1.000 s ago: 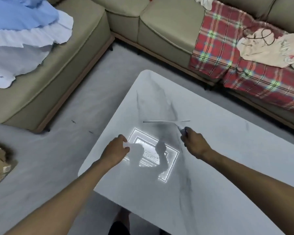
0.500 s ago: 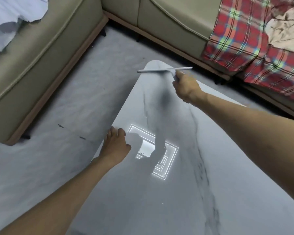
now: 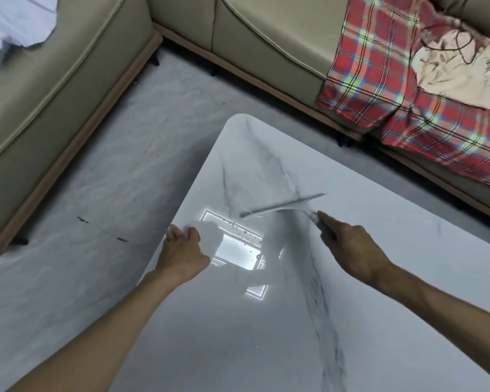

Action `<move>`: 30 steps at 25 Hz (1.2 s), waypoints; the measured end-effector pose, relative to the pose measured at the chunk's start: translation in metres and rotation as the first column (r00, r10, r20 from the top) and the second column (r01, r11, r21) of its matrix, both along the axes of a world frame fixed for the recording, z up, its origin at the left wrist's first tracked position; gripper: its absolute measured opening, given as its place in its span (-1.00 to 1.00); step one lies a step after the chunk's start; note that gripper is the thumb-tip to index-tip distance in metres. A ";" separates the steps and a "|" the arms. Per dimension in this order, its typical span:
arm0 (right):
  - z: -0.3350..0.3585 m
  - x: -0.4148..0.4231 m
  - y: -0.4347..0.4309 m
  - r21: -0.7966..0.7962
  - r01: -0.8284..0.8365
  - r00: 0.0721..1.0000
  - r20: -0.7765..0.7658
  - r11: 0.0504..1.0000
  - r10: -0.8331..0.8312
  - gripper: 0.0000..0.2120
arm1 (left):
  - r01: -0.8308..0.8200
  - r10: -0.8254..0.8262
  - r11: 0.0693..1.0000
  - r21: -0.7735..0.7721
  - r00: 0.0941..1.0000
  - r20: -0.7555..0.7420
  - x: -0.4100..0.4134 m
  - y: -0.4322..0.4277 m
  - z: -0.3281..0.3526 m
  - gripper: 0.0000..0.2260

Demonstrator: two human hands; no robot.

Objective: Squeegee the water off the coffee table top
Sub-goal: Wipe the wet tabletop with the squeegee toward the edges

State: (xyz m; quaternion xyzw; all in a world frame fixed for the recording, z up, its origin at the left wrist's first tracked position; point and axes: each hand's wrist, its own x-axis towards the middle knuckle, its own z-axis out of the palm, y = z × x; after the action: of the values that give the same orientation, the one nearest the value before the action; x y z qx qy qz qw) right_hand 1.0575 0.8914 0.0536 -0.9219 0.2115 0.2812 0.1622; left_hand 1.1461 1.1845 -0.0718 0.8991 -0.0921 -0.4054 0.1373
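The right hand (image 3: 354,250) gripped the squeegee (image 3: 283,206) by its slim handle, forefinger along it, the seemingly light, stiff blade just beyond the fingertips on the slick, wet coffee table top (image 3: 266,335), while the left hand (image 3: 181,250) rested relaxed fingers at the table's edge.

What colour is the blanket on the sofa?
The blanket is red plaid with green-yellow squares and dark lines, seen in the head view.

I see a glossy, marble-veined bench (image 3: 365,278) beaded with water, a smooth leather-like sofa (image 3: 266,38), and a woven plaid blanket (image 3: 379,80).
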 end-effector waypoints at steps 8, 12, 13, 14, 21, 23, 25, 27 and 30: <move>-0.036 0.118 -0.013 0.086 0.277 0.944 0.158 0.957 -0.288 -0.93 | -0.013 0.013 1.000 0.006 0.998 -0.057 0.002 0.004 -0.003 -0.59; -0.041 0.047 0.008 -0.068 0.159 0.980 0.128 0.985 -0.150 -0.66 | -0.003 0.004 1.000 0.014 0.998 -0.063 0.000 0.004 -0.001 -0.60; -0.037 0.024 0.013 -0.055 0.149 0.984 0.106 0.987 -0.142 -0.59 | -0.006 0.007 1.000 0.011 0.998 -0.067 0.000 0.004 0.000 -0.60; -0.032 0.003 0.017 -0.046 0.130 0.990 0.068 0.990 -0.127 -0.55 | -0.014 0.015 1.000 0.008 0.997 -0.074 0.001 0.004 0.001 -0.60; -0.010 0.051 0.015 0.071 0.203 0.959 0.187 0.977 -0.213 -0.64 | -0.141 0.146 0.989 -0.047 0.982 0.117 0.000 0.022 0.013 -0.73; -0.026 0.103 0.020 0.150 0.273 0.934 0.197 0.950 -0.299 -0.66 | -0.218 0.231 0.972 -0.093 0.956 0.180 -0.001 0.035 0.013 -0.78; -0.043 0.133 0.041 0.192 0.285 0.924 0.205 0.939 -0.322 -0.76 | -0.254 0.284 0.956 -0.146 0.925 0.252 -0.005 0.052 0.012 -0.82; -0.052 0.128 0.068 0.148 0.209 0.943 0.230 0.967 -0.239 -0.86 | -0.278 0.329 0.938 -0.208 0.901 0.282 -0.013 0.064 0.011 -0.88; -0.056 0.074 0.092 0.059 0.028 0.972 0.230 0.998 -0.041 -0.60 | -0.329 0.385 0.910 -0.254 0.897 0.217 -0.028 0.072 0.013 -0.90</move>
State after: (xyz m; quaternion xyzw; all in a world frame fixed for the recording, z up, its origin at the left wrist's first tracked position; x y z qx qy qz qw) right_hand 1.1315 0.9838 -0.0026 -0.9397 0.1993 0.1748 0.2162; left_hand 1.1180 1.2569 -0.0585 0.9264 0.0154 -0.2385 0.2908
